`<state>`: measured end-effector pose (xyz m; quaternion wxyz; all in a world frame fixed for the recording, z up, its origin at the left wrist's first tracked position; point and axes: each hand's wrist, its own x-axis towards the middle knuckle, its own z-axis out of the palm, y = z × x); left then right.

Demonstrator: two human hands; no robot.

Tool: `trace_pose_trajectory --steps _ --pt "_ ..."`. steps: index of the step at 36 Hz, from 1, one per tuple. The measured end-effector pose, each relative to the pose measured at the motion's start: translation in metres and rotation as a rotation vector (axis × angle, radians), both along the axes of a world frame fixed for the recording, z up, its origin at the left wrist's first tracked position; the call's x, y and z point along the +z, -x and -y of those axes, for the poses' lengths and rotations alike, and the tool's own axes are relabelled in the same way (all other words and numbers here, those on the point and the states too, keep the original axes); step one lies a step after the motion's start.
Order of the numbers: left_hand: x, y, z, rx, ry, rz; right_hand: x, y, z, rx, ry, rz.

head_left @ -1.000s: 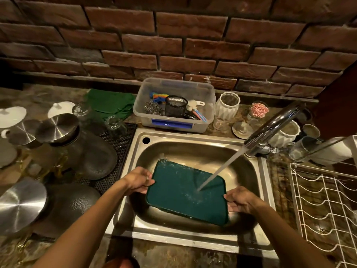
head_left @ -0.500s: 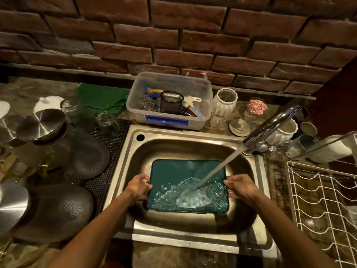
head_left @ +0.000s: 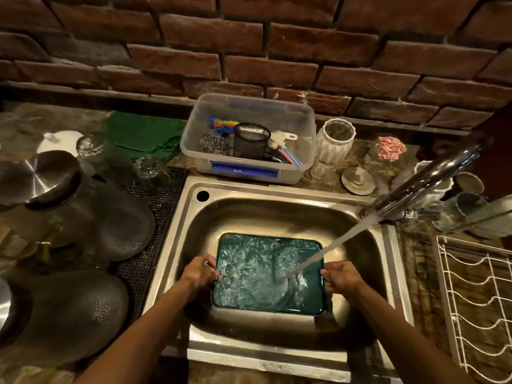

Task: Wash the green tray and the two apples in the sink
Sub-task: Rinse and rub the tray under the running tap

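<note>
Both hands grip the green tray [head_left: 266, 275] by its short edges: left hand [head_left: 200, 273] curled over the left rim, right hand [head_left: 341, 275] pinching the right rim. Tray position: level, face up, low inside the steel sink [head_left: 277, 206], directly under the water stream [head_left: 338, 242] from the faucet [head_left: 432, 178]. Change noted: a second ago the tray was tilted with its underside up and water striking a dry-looking surface; it now lies flat with its hollow side up, and the pool that had begun gathering near the stream covers almost the whole inner surface, rippling and foaming. Meaning for the task, as a judgement: the tray rinse is well under way, the front face being flooded after the back, so this item is likely near finished; tipping the water out would be the natural next handling. Apples: none visible anywhere in view, so their washing appears not yet begun, and the task sits at roughly the first of its three items. Surroundings: clear plastic tub [head_left: 249, 139] of scrubbers and brushes behind the sink, green cloth [head_left: 141, 134] to its left, white ribbed jar [head_left: 335, 139], dark domed lids [head_left: 110, 217] on the left tabletop, white wire drying rack [head_left: 479, 300] at right. Risk: splashing over the rim.
</note>
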<state>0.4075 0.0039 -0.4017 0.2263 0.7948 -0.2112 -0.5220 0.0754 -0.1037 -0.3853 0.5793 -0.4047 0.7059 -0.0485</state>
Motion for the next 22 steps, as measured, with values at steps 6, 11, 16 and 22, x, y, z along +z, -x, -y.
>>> trace_pose_trajectory --steps 6,11,16,22 --pt "-0.025 0.001 0.003 0.189 -0.041 -0.039 -0.02 -0.007 0.011 0.035 0.013 -0.057" --pt "-0.038 0.006 0.008 0.228 -0.072 -0.052 -0.037 0.001 0.01 0.102 0.071 -0.123" --pt "-0.046 0.01 0.007 0.062 -0.023 0.001 -0.05 0.012 0.008 0.027 0.101 -0.125" --pt "-0.048 0.007 0.01 -0.02 -0.01 0.014 -0.054 0.01 0.007 0.097 0.154 -0.184"
